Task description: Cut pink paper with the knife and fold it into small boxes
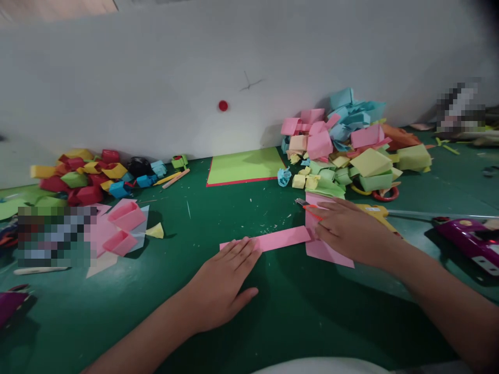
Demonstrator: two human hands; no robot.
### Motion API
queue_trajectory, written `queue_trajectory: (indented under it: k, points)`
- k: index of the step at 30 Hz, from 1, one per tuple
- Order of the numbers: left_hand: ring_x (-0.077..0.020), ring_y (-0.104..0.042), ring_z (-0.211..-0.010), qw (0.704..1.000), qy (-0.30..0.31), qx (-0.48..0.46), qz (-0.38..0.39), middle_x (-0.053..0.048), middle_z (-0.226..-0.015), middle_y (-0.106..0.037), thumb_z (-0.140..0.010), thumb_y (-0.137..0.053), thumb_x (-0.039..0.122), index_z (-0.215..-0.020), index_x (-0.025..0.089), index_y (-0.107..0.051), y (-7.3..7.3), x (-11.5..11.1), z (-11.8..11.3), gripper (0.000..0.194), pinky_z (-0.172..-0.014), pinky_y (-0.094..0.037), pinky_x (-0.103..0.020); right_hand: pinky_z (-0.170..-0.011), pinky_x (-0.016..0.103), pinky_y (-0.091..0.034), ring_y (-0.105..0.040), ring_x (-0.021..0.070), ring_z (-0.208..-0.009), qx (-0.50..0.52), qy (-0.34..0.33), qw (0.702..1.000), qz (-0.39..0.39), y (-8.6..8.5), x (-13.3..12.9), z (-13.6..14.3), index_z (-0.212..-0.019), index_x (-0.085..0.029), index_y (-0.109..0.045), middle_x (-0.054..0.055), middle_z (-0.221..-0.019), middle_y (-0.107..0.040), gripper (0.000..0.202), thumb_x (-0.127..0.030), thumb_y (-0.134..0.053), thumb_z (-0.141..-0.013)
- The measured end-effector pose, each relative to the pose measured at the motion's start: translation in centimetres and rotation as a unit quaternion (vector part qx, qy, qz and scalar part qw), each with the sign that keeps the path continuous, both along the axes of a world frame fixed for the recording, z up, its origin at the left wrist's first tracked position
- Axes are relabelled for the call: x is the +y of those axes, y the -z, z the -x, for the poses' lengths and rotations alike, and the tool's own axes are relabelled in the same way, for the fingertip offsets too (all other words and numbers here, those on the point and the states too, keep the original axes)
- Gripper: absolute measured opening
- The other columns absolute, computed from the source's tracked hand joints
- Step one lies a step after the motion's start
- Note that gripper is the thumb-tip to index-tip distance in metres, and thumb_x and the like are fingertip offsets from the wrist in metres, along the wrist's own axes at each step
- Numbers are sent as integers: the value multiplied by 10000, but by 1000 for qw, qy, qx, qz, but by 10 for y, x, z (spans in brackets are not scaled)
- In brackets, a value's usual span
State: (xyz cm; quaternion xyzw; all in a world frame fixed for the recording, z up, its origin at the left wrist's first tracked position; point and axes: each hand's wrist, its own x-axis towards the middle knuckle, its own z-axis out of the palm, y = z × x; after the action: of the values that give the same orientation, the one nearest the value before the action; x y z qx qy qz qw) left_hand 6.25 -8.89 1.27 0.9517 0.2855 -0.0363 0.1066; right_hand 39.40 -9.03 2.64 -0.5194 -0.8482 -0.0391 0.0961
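My left hand (pixel 230 280) lies flat, fingers extended, on the left part of a pink paper strip (pixel 284 238). The strip's right end meets a larger pink paper sheet (pixel 331 253) on the green table. Over that sheet is my right hand (pixel 346 228), its fingers closed around a craft knife (pixel 314 212) with an orange handle. The knife's metal tip sticks out past the fingers, toward the upper left. Most of its handle is hidden under the hand.
Folded coloured paper pieces (pixel 374 161) are heaped at the back right, with more (pixel 88 176) at the left. A lime sheet (pixel 245 166) edged in red lies by the wall. Red-handled scissors (pixel 385 194), a yellow glue gun (pixel 376 210) and a purple device (pixel 470 241) are on the right.
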Motion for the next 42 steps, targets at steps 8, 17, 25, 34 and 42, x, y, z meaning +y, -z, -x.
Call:
queue_trajectory:
  k: [8,17,25,34,42]
  points:
    - [-296,-185,-1550,1000,-1,-6,5,-94,-1680,-183,-1050,-361,507,-1615,215,-193,-1,-1,0,657,-1267,-227,-512,-1134,588,-384,-513,337,-1363,33,-28,999,14,-8,-9,21,-916,-220,-787,89,-1449,-599,404,-308,-404,-1009]
    - [-298,-208,-1545,1000,5,-20,-3,-88,-1678,-193,-1048,-381,482,-1618,235,-181,3,0,1,653,-1264,-234,-519,-1161,637,-356,-367,376,-1466,19,-89,991,97,8,-15,26,-1190,-354,-760,-44,-1582,-426,349,-314,-468,-1003]
    - [-287,-180,-1551,1000,-5,9,9,-93,-1679,-175,-1050,-351,503,-1608,195,-214,-1,0,-1,651,-1270,-221,-504,-1102,660,-382,-401,391,-1442,-4,-26,995,99,-4,-11,17,-951,-287,-815,5,-1523,-518,393,-322,-427,-998]
    - [-279,-178,-1552,1000,-5,14,2,-99,-1677,-167,-1052,-361,479,-1605,178,-224,-3,-1,-2,645,-1271,-219,-497,-1100,583,-417,-552,341,-1307,29,-13,999,14,-6,-8,20,-708,-216,-735,67,-1376,-660,358,-270,-477,-950]
    - [-288,-222,-1541,1000,8,-16,-25,-91,-1669,-219,-1049,-391,452,-1608,214,-221,3,-1,0,631,-1261,-245,-491,-1081,586,-427,-462,346,-1394,37,-118,989,83,19,-16,54,-1367,-310,-637,46,-1525,-527,392,-333,-456,-1020]
